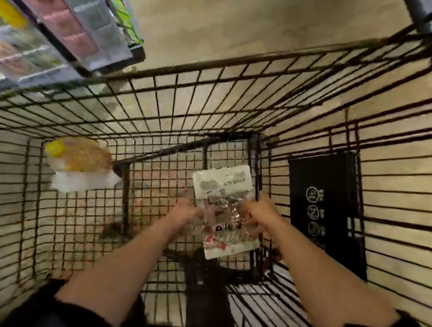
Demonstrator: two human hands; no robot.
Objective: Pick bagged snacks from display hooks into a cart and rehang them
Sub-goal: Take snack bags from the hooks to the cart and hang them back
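Both my arms reach down into a black wire cart (219,101). A clear and white snack bag (223,207) with red print sits between my hands, low in the cart. My left hand (183,213) grips its left edge and my right hand (256,212) grips its right edge. A second bag (81,164), yellow and white, lies against the cart's left wall. The picture is blurred, so the fingers do not show clearly.
A display rack (49,9) of hanging snack bags stands at the upper left, just beyond the cart's rim. A black sign panel (324,206) hangs on the cart's right wall. Pale wood floor shows beyond the cart.
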